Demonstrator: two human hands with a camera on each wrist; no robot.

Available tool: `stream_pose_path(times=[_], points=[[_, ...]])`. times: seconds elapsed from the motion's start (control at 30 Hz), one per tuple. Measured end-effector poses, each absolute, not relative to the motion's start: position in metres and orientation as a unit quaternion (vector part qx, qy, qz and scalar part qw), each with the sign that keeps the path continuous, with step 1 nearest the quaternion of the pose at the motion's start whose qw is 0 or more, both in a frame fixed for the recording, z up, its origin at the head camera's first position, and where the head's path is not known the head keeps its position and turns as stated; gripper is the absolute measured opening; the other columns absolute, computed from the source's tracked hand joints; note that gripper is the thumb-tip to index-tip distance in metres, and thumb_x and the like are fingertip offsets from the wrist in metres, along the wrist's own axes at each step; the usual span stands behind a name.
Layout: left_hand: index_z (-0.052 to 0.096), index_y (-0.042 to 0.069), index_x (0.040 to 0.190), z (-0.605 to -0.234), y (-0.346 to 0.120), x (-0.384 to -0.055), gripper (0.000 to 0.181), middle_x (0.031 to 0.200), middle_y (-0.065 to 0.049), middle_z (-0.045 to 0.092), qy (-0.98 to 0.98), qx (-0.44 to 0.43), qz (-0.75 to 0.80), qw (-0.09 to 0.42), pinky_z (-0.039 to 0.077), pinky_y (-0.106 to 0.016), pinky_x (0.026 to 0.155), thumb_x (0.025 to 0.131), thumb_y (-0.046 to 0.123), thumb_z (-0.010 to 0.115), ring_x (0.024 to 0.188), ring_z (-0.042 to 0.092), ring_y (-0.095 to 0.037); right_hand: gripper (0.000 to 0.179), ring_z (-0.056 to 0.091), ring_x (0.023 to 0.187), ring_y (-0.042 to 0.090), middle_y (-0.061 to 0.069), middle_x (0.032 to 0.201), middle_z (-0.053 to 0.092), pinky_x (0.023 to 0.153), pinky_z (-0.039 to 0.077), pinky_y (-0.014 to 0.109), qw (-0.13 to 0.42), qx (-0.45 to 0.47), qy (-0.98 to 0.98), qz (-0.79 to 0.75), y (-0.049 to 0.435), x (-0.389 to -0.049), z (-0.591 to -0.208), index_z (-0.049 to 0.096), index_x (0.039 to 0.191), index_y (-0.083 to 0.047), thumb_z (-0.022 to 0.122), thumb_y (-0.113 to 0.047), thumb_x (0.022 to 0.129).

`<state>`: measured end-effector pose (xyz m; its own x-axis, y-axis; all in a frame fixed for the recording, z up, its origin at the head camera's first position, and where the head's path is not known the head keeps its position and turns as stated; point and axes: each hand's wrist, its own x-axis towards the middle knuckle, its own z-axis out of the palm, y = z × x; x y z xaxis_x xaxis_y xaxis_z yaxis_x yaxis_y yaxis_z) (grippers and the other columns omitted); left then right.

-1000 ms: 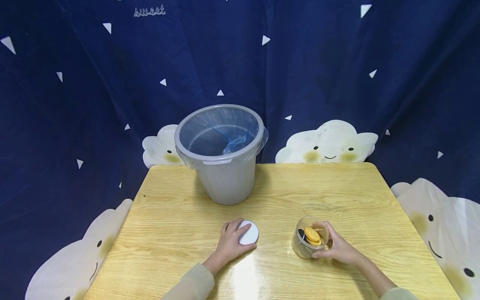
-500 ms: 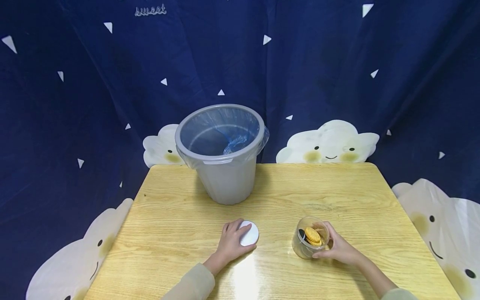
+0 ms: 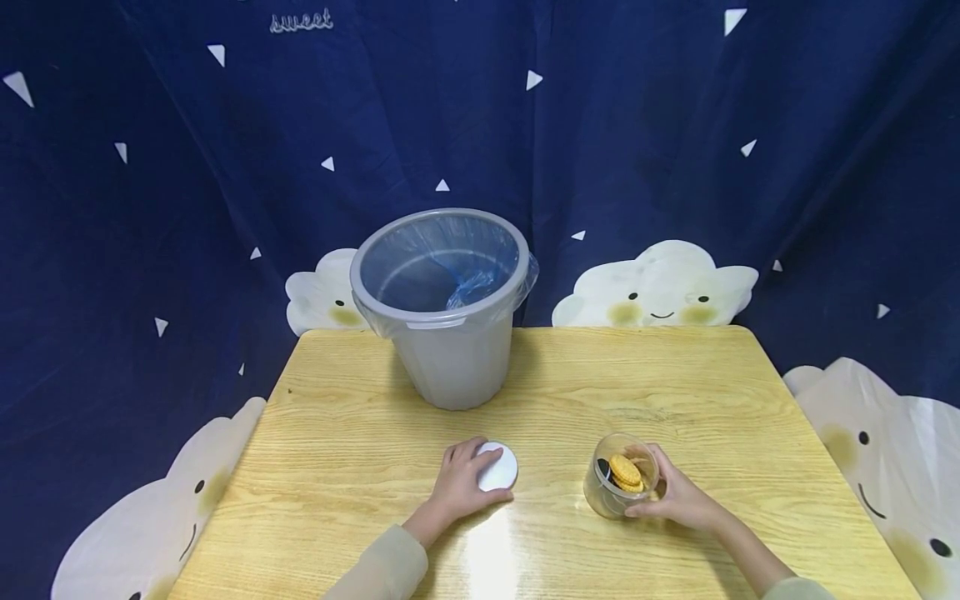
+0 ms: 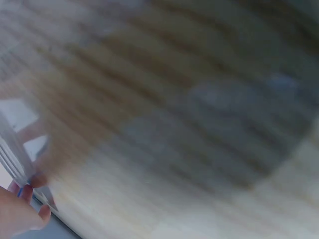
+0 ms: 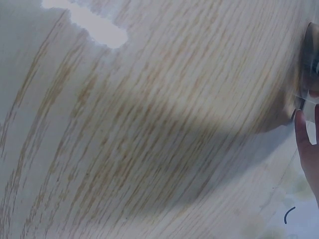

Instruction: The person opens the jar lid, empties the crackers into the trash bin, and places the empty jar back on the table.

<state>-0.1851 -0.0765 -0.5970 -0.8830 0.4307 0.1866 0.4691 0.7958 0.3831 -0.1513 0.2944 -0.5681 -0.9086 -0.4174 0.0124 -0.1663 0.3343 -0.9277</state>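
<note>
In the head view my left hand (image 3: 461, 483) grips a round white lid (image 3: 501, 471) on the table, thumb on the near side and a finger over its top. The left wrist view shows that hand (image 4: 17, 214) at the lower left corner, by a pale ribbed edge. To the right, my right hand (image 3: 678, 497) holds a clear plastic jar (image 3: 600, 498), uncovered and slightly tilted. Inside it lie round golden biscuits (image 3: 625, 470) and a dark biscuit (image 3: 603, 468). Only part of my right hand (image 5: 310, 154) and the jar (image 5: 310, 59) enters the right wrist view.
A grey bin (image 3: 457, 367) with a clear bluish liner stands at the back of the wooden table (image 3: 645, 375), left of centre. Behind the table hangs a dark blue curtain (image 3: 637, 125) printed with clouds and triangles.
</note>
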Motion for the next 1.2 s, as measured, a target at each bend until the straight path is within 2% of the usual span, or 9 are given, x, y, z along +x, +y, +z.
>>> stream_pose_path(times=[0.27, 0.5, 0.7, 0.87, 1.0, 1.2], points=[[0.055, 0.024, 0.124, -0.590, -0.081, -0.186, 0.068, 0.128, -0.008, 0.048, -0.939, -0.244, -0.239, 0.045, 0.033, -0.049, 0.097, 0.068, 0.060, 0.067, 0.117, 0.045, -0.028, 0.086, 0.040, 0.114, -0.003, 0.019, 0.136, 0.035, 0.091, 0.036, 0.016, 0.117, -0.183, 0.806, -0.550, 0.295, -0.151, -0.569, 0.027, 0.137, -0.012, 0.079, -0.013, 0.068], [0.056, 0.015, 0.123, -0.581, -0.089, -0.191, 0.064, 0.123, -0.005, 0.057, -0.932, -0.232, -0.266, 0.081, 0.033, -0.051, 0.095, 0.072, 0.054, 0.067, 0.114, 0.050, -0.026, 0.086, 0.040, 0.114, -0.004, 0.019, 0.135, 0.035, 0.091, 0.037, 0.015, 0.119, -0.179, 0.806, -0.551, 0.295, -0.150, -0.570, 0.027, 0.137, -0.012, 0.079, -0.013, 0.068], [0.056, 0.009, 0.122, -0.568, -0.102, -0.201, 0.061, 0.122, -0.009, 0.057, -0.934, -0.179, -0.297, 0.090, 0.029, -0.056, 0.098, 0.077, 0.048, 0.066, 0.115, 0.049, -0.031, 0.087, 0.041, 0.114, -0.003, 0.018, 0.135, 0.036, 0.091, 0.037, 0.016, 0.117, -0.177, 0.810, -0.547, 0.295, -0.150, -0.570, 0.027, 0.137, -0.012, 0.080, -0.013, 0.067], [0.055, 0.006, 0.122, -0.554, -0.118, -0.213, 0.058, 0.122, -0.013, 0.057, -0.937, -0.141, -0.295, 0.126, 0.028, -0.057, 0.099, 0.079, 0.042, 0.066, 0.115, 0.048, -0.035, 0.088, 0.041, 0.114, -0.002, 0.020, 0.135, 0.036, 0.091, 0.038, 0.017, 0.114, -0.179, 0.808, -0.550, 0.295, -0.151, -0.569, 0.027, 0.137, -0.008, 0.080, -0.012, 0.067], [0.055, 0.004, 0.120, -0.546, -0.130, -0.221, 0.057, 0.120, -0.015, 0.057, -0.944, -0.113, -0.272, 0.148, 0.029, -0.056, 0.099, 0.080, 0.044, 0.063, 0.113, 0.049, -0.036, 0.088, 0.042, 0.113, -0.001, 0.020, 0.134, 0.036, 0.091, 0.038, 0.017, 0.114, -0.180, 0.807, -0.551, 0.295, -0.151, -0.569, 0.027, 0.136, -0.008, 0.080, -0.012, 0.066], [0.055, 0.004, 0.120, -0.532, -0.144, -0.232, 0.058, 0.120, -0.015, 0.058, -0.950, -0.065, -0.264, 0.155, 0.029, -0.053, 0.098, 0.081, 0.046, 0.061, 0.112, 0.050, -0.035, 0.087, 0.042, 0.114, -0.001, 0.019, 0.135, 0.036, 0.091, 0.038, 0.017, 0.116, -0.181, 0.807, -0.550, 0.294, -0.152, -0.568, 0.028, 0.136, -0.010, 0.080, -0.013, 0.067]])
